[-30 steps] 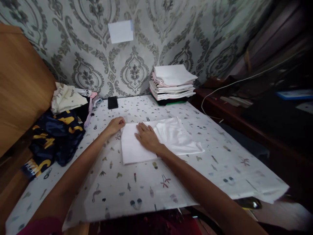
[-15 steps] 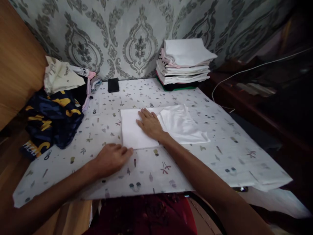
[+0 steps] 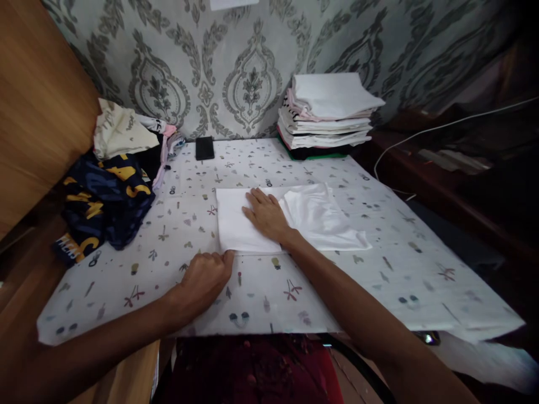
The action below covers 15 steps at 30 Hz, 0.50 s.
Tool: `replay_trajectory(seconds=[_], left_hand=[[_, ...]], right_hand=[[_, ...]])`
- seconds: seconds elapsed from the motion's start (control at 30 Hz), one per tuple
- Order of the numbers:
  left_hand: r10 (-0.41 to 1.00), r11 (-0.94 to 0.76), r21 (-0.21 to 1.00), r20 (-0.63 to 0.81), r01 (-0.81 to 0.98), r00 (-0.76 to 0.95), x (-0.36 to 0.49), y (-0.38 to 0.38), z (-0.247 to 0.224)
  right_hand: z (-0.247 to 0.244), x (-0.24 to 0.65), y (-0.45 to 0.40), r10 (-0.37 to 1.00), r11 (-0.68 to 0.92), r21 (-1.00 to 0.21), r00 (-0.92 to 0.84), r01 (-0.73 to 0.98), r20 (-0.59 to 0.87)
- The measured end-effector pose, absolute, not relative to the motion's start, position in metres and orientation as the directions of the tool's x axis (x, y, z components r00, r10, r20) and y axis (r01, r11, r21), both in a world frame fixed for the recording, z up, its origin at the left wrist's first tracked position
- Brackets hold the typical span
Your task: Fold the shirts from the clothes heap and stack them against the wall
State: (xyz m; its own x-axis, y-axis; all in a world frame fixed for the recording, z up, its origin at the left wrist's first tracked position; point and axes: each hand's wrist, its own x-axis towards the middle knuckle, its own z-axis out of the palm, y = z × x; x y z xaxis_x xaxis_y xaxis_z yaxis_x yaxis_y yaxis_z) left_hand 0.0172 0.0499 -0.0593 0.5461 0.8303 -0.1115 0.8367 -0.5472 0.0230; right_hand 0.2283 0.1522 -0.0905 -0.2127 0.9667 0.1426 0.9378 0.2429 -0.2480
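A white T-shirt (image 3: 328,219) lies partly folded on the table, its left part in a flat, smooth panel and its right part wrinkled. My right hand (image 3: 268,215) rests palm down on the folded panel, fingers stretched out. At the near left corner of the cloth, my left hand (image 3: 207,276) is closed, with the thumb side against the edge. The curled fingers of that hand hide most of what they grip.
A tablecloth with small prints (image 3: 181,224) covers the table. Folded clothes (image 3: 332,106) are stacked at the back right. Loose clothes (image 3: 118,185) lie heaped at the left, beside a wooden panel (image 3: 50,101). A black phone-like object (image 3: 204,148) lies near the wall. A white cable (image 3: 442,124) runs at the right.
The view has shifted slightly, so everything appears farther right. My left hand's fingers have curled in at the shirt's near left corner. My right hand stays flat on the cloth.
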Motion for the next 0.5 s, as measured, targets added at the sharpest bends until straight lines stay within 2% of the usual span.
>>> replay_trajectory(seconds=[0.27, 0.33, 0.4, 0.5], left_hand=[[0.820, -0.571, -0.151, -0.163, 0.807, 0.549, 0.002, 0.027, -0.062], [0.799, -0.599, -0.160, -0.185, 0.785, 0.572, -0.003, 0.026, -0.060], [0.751, -0.650, -0.076, -0.215, 0.756, 0.624, -0.007, 0.030, -0.053], [0.731, -0.641, 0.154, -0.177, 0.752, 0.659, -0.014, 0.054, -0.038]], right_hand=[[-0.091, 0.227, 0.152, 0.967, 0.241, -0.241, -0.212, 0.940, 0.140], [-0.091, 0.227, 0.152, 0.966, 0.244, -0.244, -0.212, 0.939, 0.149], [-0.090, 0.229, 0.153, 0.964, 0.248, -0.248, -0.215, 0.936, 0.155], [-0.084, 0.230, 0.151, 0.966, 0.247, -0.264, -0.217, 0.932, 0.140]])
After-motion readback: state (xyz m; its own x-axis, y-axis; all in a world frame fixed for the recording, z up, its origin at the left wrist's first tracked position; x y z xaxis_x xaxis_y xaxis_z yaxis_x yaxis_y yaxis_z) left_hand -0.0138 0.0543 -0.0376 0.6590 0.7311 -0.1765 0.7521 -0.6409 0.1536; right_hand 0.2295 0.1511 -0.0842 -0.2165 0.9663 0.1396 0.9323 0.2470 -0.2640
